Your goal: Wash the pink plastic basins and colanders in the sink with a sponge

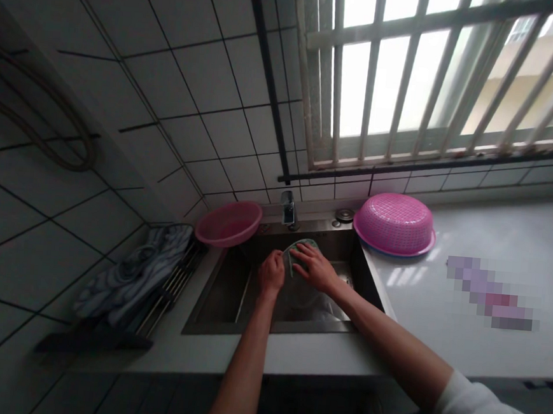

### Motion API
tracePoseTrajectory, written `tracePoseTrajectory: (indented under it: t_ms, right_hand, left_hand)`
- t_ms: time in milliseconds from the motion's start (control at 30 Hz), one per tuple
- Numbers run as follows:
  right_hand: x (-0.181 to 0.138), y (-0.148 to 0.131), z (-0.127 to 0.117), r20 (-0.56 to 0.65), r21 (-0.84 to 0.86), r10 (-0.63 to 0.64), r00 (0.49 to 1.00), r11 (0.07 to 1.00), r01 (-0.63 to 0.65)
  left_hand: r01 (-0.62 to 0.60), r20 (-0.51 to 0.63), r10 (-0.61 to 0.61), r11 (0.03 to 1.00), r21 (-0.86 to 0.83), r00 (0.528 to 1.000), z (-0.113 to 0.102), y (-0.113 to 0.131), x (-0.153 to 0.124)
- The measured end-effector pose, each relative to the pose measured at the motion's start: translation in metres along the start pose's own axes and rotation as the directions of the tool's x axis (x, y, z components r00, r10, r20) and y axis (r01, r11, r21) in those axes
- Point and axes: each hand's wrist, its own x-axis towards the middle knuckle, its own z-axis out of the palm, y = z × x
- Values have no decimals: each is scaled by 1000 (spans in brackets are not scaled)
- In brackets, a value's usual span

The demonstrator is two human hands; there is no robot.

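A small thing with a pale green edge (308, 243) is held up over the metal sink (295, 328); whether it is a bowl or a cloth I cannot tell. My left hand (272, 273) is closed at its left side, fingers curled in. Across its front lies my right hand (317, 267), fingers stretched and spread, touching it and hiding much of it. Behind both hands stands the faucet (288, 208) at the sink's back edge.
A pink basin (230, 224) sits at the sink's back left corner. An upside-down pink colander (394, 224) rests on the right counter (420, 327). Left of the sink, a striped cloth (132, 272) lies over a rack (174, 288). A barred window (401, 83) is above.
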Motion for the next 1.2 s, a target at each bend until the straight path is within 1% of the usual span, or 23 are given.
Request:
tracePoseTrajectory:
  t_ms: [67, 133, 200, 267, 300, 333, 367, 433, 467, 500, 567, 633, 667, 700, 733, 767, 800, 867, 933, 967, 1067, 1133, 1200]
  right_hand:
    - [1, -11, 4, 29, -5, -75, 997, 997, 76]
    - [2, -19, 8, 65, -2, -141, 988, 990, 141]
    - [1, -20, 9, 97, 24, -188, 977, 982, 187]
    - [0, -11, 6, 97, 80, -187, 978, 981, 180]
    - [0, -3, 4, 75, 114, -149, 986, 984, 140]
    - [0, 7, 2, 42, 148, -81, 996, 986, 74]
    - [0, 16, 0, -10, 182, 32, 999, 983, -29]
    - [0, 28, -3, -53, 234, 223, 973, 950, -205]
    - [0, 30, -3, -60, 238, 273, 960, 938, -252]
    - [0, 28, -2, -60, 220, 282, 957, 939, -263]
    - [-1, 12, 0, -55, 134, 194, 979, 974, -185]
    - [-2, -10, 3, 19, 31, -20, 1000, 999, 19]
    - [-2, -20, 4, 79, 11, -134, 988, 991, 133]
    - [-1, -28, 5, 119, 7, -210, 970, 977, 211]
    - [0, -31, 5, 147, 11, -258, 955, 966, 260]
    - [1, -32, 4, 153, 17, -270, 951, 962, 271]
    - [2, -28, 3, 132, 21, -242, 961, 970, 242]
    - [5, -13, 1, 48, 35, -99, 994, 995, 97]
    - [5, 4, 1, -21, 72, 64, 998, 995, -62]
    - [5, 11, 1, -29, 91, 113, 993, 990, -110]
    - [3, 22, 4, -2, 120, 152, 988, 981, -151]
    - [1, 22, 6, 21, 122, 152, 988, 980, -154]
    - [0, 18, 6, 49, 121, 132, 990, 983, -137]
  left_hand:
    - [49, -33, -48, 997, 57, 998, 0, 2, -2]
    - [144, -26, -143, 986, 78, 989, 1, 1, -1]
    - [252, -2, -252, 967, 40, 968, 1, -4, 4]
    - [319, 16, -319, 946, -53, 948, 1, -12, 9]
    - [328, 4, -329, 939, -101, 944, 0, -16, 11]
    - [326, -14, -332, 933, -152, 943, 0, -20, 13]
    - [319, -37, -333, 926, -204, 942, 1, -23, 14]
    - [307, -70, -342, 903, -300, 937, 4, -28, 16]
    - [304, -75, -348, 889, -342, 935, 6, -28, 16]
    - [300, -73, -351, 875, -379, 933, 8, -28, 17]
    - [274, -61, -335, 850, -450, 940, 11, -25, 17]
    - [226, -48, -292, 823, -521, 955, 13, -21, 16]
    - [202, -39, -268, 808, -553, 963, 13, -19, 16]
    - [186, -31, -250, 792, -581, 968, 13, -18, 16]
    - [175, -20, -234, 780, -601, 972, 12, -16, 15]
    - [173, -14, -229, 773, -611, 973, 11, -15, 14]
    - [178, -10, -232, 772, -610, 973, 11, -15, 13]
    - [195, -8, -247, 785, -588, 969, 10, -14, 11]
    - [201, 2, -243, 799, -567, 970, 11, -13, 11]
    - [194, 8, -230, 805, -561, 973, 12, -13, 10]
    - [161, 16, -176, 857, -489, 984, 14, -11, 11]
    - [141, 0, -149, 931, -337, 989, 13, -9, 10]
    - [108, -46, -116, 984, -144, 992, 11, -7, 9]
